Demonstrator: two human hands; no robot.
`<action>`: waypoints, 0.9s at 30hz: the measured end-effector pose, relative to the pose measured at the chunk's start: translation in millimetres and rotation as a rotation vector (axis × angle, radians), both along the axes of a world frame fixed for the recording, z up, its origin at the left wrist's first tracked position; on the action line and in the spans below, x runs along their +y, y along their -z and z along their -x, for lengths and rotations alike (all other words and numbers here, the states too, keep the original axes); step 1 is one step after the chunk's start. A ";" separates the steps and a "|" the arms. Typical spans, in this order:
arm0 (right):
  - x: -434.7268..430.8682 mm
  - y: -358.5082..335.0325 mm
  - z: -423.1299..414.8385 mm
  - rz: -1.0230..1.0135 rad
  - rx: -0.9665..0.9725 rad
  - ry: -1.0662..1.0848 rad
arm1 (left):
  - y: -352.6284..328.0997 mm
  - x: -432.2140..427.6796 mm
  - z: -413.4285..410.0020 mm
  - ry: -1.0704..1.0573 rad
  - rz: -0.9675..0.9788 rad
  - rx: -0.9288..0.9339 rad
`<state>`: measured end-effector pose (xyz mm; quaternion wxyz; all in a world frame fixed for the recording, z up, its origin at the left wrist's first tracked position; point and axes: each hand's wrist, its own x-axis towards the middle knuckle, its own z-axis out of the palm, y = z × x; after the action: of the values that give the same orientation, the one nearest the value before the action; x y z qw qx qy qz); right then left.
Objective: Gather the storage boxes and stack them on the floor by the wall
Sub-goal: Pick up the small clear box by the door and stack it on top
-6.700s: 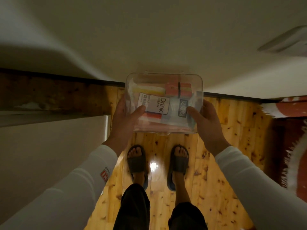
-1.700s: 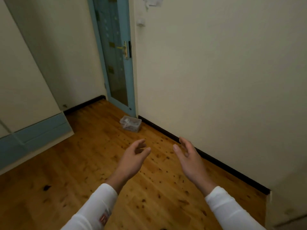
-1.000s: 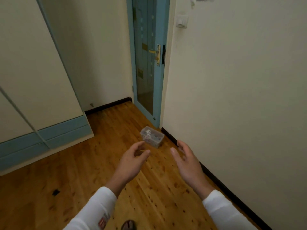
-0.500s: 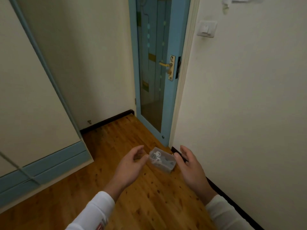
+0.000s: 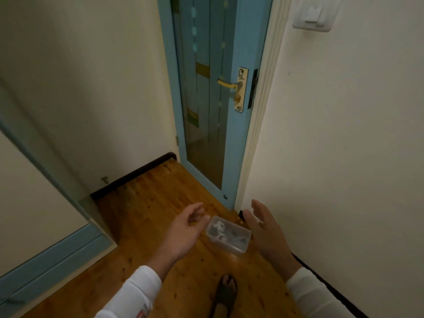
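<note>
A small clear plastic storage box [image 5: 228, 237] with small dark and white items inside lies on the wooden floor [image 5: 146, 226], close to the wall on the right and the blue door. My left hand [image 5: 185, 230] hovers just left of the box, fingers apart, holding nothing. On the other side of the box my right hand [image 5: 267, 232] is held with its palm turned toward it, also empty. Neither hand touches the box.
A blue glazed door [image 5: 211, 92] with a brass handle [image 5: 229, 84] stands shut straight ahead. The cream wall [image 5: 344, 157] with a dark skirting runs along the right. A blue-trimmed wardrobe [image 5: 34, 226] stands at the left. My sandalled foot [image 5: 224, 294] is below the box.
I have walked closer to the box by the door; it now lies between my two hands, which stay spread and empty. The larger box held 6.7 s ago is out of view.
</note>
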<state>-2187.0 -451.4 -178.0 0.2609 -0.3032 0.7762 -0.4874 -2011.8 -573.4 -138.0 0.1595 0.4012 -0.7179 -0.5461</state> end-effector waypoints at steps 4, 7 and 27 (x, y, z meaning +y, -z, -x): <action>-58.2 22.7 42.8 -0.019 -0.021 0.026 | 18.0 -61.6 48.6 0.001 -0.037 -0.024; -99.1 38.4 81.5 -0.075 -0.034 0.051 | 38.9 -109.1 88.5 0.000 -0.102 -0.040; -200.5 179.5 188.7 -0.307 -0.210 0.368 | 207.8 -269.7 244.6 0.146 -0.305 -0.293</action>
<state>-2375.7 -651.9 -357.5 0.2902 -0.0613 0.8518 -0.4319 -2256.4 -843.1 -345.8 -0.0487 0.4428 -0.6696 -0.5943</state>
